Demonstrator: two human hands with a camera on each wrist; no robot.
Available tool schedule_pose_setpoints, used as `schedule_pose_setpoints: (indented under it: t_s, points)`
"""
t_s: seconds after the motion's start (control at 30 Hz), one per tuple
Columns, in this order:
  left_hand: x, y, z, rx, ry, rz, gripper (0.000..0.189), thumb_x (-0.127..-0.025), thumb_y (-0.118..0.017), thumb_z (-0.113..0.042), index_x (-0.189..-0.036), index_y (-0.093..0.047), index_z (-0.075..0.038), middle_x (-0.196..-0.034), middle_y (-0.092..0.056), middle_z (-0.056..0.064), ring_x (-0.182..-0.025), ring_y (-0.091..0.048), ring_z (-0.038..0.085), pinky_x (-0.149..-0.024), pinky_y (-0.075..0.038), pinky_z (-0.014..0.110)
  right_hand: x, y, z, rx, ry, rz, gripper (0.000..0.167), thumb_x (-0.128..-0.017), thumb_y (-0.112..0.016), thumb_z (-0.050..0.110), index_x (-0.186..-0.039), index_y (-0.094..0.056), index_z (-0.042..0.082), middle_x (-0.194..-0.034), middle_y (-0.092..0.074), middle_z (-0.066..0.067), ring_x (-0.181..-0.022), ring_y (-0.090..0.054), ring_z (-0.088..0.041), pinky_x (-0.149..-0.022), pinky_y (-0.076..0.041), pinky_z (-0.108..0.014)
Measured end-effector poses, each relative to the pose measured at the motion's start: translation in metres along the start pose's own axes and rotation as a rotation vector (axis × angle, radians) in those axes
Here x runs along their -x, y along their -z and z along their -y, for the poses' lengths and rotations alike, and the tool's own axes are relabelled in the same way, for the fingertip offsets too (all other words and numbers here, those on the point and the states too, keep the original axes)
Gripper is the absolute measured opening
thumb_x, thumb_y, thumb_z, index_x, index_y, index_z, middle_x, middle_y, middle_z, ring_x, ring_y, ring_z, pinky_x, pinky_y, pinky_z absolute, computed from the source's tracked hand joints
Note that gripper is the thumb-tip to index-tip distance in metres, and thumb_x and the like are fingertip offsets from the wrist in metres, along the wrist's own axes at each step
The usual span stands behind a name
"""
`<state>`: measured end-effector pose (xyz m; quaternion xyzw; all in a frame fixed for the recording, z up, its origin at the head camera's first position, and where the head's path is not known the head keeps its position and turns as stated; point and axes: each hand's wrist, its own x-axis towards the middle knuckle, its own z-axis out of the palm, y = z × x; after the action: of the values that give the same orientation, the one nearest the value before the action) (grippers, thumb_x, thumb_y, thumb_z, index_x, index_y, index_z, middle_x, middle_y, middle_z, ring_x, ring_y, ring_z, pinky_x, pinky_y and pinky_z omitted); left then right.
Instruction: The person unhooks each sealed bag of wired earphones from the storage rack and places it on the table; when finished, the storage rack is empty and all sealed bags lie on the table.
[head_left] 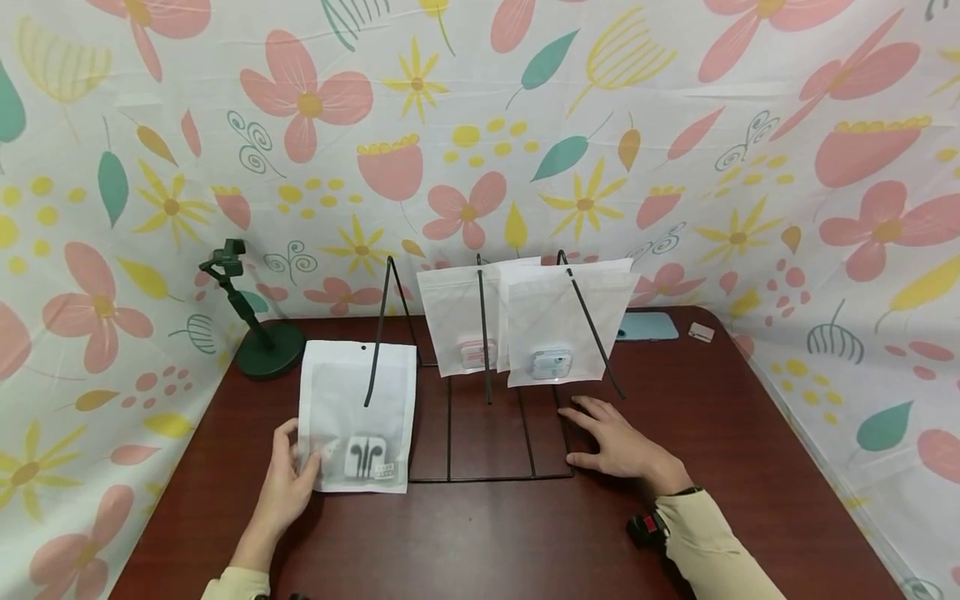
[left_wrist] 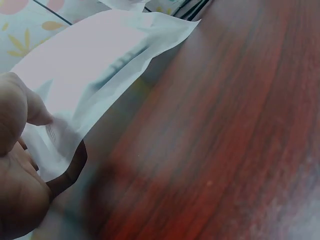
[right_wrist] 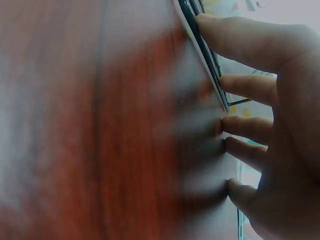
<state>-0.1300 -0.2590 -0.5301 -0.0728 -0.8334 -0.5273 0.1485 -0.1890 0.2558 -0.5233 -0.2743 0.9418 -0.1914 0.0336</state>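
My left hand point(head_left: 287, 483) pinches the lower left edge of a white zip pouch point(head_left: 352, 375) holding wired earphones point(head_left: 366, 457) in a clear case. In the left wrist view the thumb point(left_wrist: 37, 107) lies on the pouch's face, with other fingers behind it. The pouch hangs at the left prong of a black wire display rack point(head_left: 491, 480). My right hand point(head_left: 618, 442) rests with spread fingers at the rack's right base corner; the right wrist view shows its fingertips point(right_wrist: 230, 82) along the wire and tabletop.
On the rack's other prongs hang white pouches, one showing a pink case point(head_left: 477, 353), another a light blue case point(head_left: 551, 363). Behind lie a light blue phone point(head_left: 648, 326) and a small white card point(head_left: 701, 332). A dark green stand point(head_left: 270, 350) is at the back left, before a floral cloth.
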Motion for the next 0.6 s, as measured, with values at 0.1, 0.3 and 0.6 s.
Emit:
schedule_pose_setpoints:
  t_s: [0.1, 0.3, 0.6]
  points:
    - [-0.0008, 0.0001, 0.0005, -0.008, 0.016, 0.009, 0.056, -0.093, -0.054, 0.01, -0.14, -0.025, 0.003, -0.11, -0.06, 0.029, -0.094, -0.056, -0.003, -0.066, -0.05, 0.019, 0.0001, 0.0, -0.0001, -0.005, 0.0, -0.002, 0.07, -0.085, -0.072, 0.043, -0.144, -0.048, 0.013, -0.151, -0.036, -0.022, -0.136, -0.034, -0.044, -0.102, -0.036, -0.063]
    - [-0.0035, -0.0003, 0.0017, -0.002, 0.066, 0.018, 0.061, -0.094, -0.053, 0.009, -0.144, -0.019, -0.002, -0.115, -0.058, 0.032, -0.1, -0.054, -0.011, -0.067, -0.05, 0.018, 0.0003, -0.0004, -0.0005, -0.003, 0.008, -0.004, 0.07, -0.086, -0.072, 0.043, -0.144, -0.048, 0.012, -0.15, -0.036, -0.022, -0.136, -0.034, -0.045, -0.101, -0.037, -0.063]
    - [-0.0101, 0.0006, 0.002, -0.104, 0.126, 0.001, 0.067, -0.092, -0.053, 0.007, -0.148, -0.019, -0.008, -0.113, -0.063, 0.031, -0.101, -0.053, -0.012, -0.066, -0.05, 0.021, -0.0006, -0.0004, -0.0009, -0.013, -0.008, 0.013, 0.072, -0.084, -0.073, 0.043, -0.145, -0.047, 0.014, -0.152, -0.035, -0.022, -0.137, -0.033, -0.044, -0.103, -0.036, -0.063]
